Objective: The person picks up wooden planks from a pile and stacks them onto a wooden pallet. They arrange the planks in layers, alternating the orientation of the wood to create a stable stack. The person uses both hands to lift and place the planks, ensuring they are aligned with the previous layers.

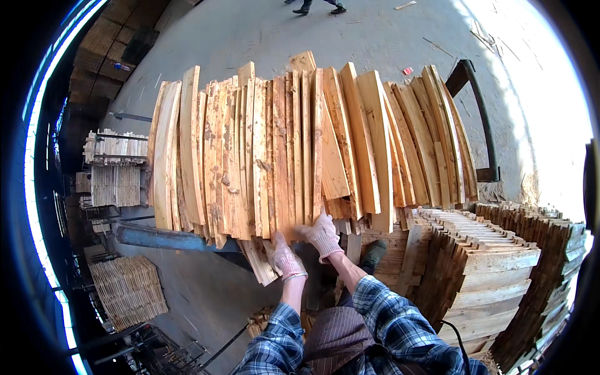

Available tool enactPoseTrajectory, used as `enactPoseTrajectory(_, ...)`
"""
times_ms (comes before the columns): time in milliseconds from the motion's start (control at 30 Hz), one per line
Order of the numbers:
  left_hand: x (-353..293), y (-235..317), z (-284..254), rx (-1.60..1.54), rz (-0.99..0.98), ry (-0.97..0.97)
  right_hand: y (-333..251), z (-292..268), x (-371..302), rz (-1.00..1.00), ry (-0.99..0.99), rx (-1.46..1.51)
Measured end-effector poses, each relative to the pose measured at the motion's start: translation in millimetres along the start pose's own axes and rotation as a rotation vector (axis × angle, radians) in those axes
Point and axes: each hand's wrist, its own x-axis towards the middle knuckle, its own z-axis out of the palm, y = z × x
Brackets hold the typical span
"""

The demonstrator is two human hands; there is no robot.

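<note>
Hands at bds w/ blue rail L, slat stack R

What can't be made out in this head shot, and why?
Head: palm of left hand, hidden by the hand itself.
Head: blue beam beneath wooden boards, covered by them.
Head: distant person's body above the legs, cut off by top edge.
Head: red scrap, too small to identify.

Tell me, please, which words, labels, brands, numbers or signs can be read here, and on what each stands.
None can be read.
The wooden boards and knit gloves show no legible text.
The red-and-white scrap on the floor is too small to tell whether it bears print.
</note>
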Motion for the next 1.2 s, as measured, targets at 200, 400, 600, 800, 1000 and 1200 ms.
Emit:
enactPoseTrajectory(200, -61, 10, 13, -0.175, -0.018, -0.13, -9, -47, 3, -0.042, -0.015, 0.015)
enactPoseTrajectory(400, -99, 1, 29, 0.245, -0.293, -0.624, 33, -136, 12, -0.441, 0.339, -0.426)
enactPoseTrajectory(600, -63, 25, 40, 0.732, 0.269, -0.405, 77, -124, 25, -0.227, 0.03, 0.332)
enactPoseTrajectory(800, -114, 42, 104, 1.134, 0.696, -0.346, 88, -113, 12, -0.157, 0.005, 0.725)
enactPoseTrajectory(1000, -124, 30, 117, 1.342, 0.72, -0.294, 94, -101, 24, -0.098, 0.102, 0.971)
enactPoseTrajectory(1200, -120, 33, 108, 1.322, 0.724, -0.362, 111, -92, 28, 0.038, -0.165, 0.972)
